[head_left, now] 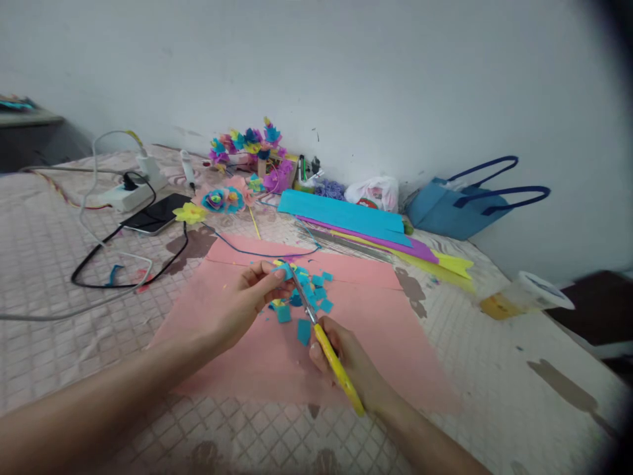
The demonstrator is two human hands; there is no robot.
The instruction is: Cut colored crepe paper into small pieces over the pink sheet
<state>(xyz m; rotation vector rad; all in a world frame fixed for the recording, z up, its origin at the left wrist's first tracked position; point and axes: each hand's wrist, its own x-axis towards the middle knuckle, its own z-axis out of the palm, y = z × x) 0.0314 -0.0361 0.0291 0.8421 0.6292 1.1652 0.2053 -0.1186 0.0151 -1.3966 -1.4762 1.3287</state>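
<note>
My left hand (244, 298) pinches a small blue paper piece (285, 270) between thumb and fingers, over a large pink sheet (390, 343). My right hand (349, 366) is closed around yellow-handled scissors (324, 340), whose blades reach up to the blue piece. Several small blue paper squares (316, 293) lie scattered on the pink sheet just beyond both hands, and one larger blue square (303, 331) rests beside the scissor handle.
Finished paper flowers (247, 142) stand at the back wall. Blue, purple and yellow sheets (356, 221) lie behind the pink one. A blue bag (455, 204) is right; a plastic cup (527, 297) lies tipped. Phone (155, 214), power strip (128, 191) and cables sit left.
</note>
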